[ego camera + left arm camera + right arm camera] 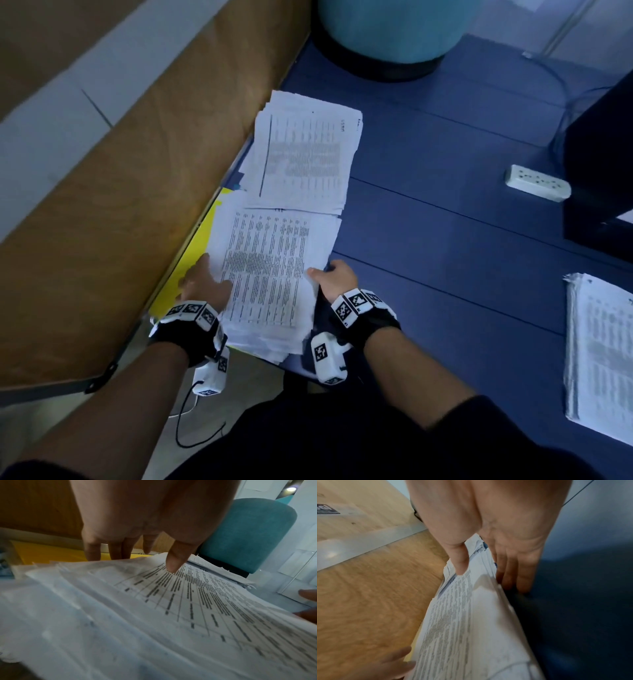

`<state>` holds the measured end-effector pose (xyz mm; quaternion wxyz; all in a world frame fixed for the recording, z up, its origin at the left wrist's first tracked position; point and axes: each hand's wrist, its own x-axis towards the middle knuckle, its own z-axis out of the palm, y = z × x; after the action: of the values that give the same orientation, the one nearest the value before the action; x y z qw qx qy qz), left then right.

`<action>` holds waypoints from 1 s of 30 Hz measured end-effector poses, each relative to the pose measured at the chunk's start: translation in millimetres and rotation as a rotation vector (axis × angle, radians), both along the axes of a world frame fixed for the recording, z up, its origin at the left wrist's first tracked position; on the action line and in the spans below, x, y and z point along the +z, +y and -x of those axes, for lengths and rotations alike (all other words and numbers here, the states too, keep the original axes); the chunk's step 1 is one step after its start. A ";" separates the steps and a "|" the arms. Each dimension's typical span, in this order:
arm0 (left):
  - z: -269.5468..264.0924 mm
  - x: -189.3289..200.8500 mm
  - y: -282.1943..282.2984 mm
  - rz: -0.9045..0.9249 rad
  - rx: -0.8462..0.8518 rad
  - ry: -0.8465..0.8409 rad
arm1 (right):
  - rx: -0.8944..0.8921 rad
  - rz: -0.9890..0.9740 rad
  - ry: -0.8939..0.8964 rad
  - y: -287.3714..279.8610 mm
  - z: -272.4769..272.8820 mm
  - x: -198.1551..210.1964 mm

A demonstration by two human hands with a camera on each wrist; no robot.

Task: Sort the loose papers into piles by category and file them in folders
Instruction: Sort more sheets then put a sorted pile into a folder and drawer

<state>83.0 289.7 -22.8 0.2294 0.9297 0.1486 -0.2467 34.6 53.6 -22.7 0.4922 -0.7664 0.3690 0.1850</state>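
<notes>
A near stack of printed papers (270,274) lies on the blue surface, partly over a yellow folder (191,260). My left hand (209,277) is at the stack's left edge. Its fingers (92,550) run straight down beside the sheets onto the folder, and its thumb (175,562) rests on the top sheet. My right hand (325,274) grips the right edge, with the thumb (460,563) on top and the fingers (513,574) beneath, lifting that side. A second stack (301,154) lies just beyond. A third stack (599,353) sits far right.
A wooden panel (137,171) runs along the left, close to the folder. A teal stool (387,31) stands at the far end. A white power strip (537,183) and a dark object (603,154) are at the right. The blue surface (445,240) lies between the stacks.
</notes>
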 end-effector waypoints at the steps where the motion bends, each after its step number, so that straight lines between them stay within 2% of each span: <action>1: -0.8 0.2 0.8 0.006 0.004 -0.014 | -0.021 0.002 -0.002 3.5 -2.4 -1.5; 6: -1.2 3.5 4.7 0.148 0.114 -0.028 | -0.129 -0.094 0.091 9.2 -11.0 -3.6; 11: 3.5 5.5 8.1 0.207 0.102 -0.033 | -0.193 -0.136 0.108 4.9 -13.1 2.3; 13: 4.3 6.4 7.5 0.173 0.063 -0.037 | -0.187 -0.196 0.097 0.5 -10.9 8.7; 16: 3.9 8.4 6.0 0.129 0.017 -0.020 | 0.030 -0.132 0.095 -5.9 -5.0 13.5; 17: 3.5 8.9 5.6 0.121 0.013 -0.010 | 0.041 -0.122 0.075 -8.6 -1.8 14.1; 26: 3.4 10.0 -11.8 -0.128 -0.145 0.050 | -0.080 -0.103 0.020 -67.5 70.8 13.0; 30: 4.4 11.2 -23.9 -0.063 -0.123 0.019 | -0.081 0.010 -0.093 -105.5 99.7 38.9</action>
<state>78.7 265.8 -11.6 0.1830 0.9415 0.1012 -0.2643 -65.1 -51.9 16.2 0.5123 -0.7609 0.3774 0.1271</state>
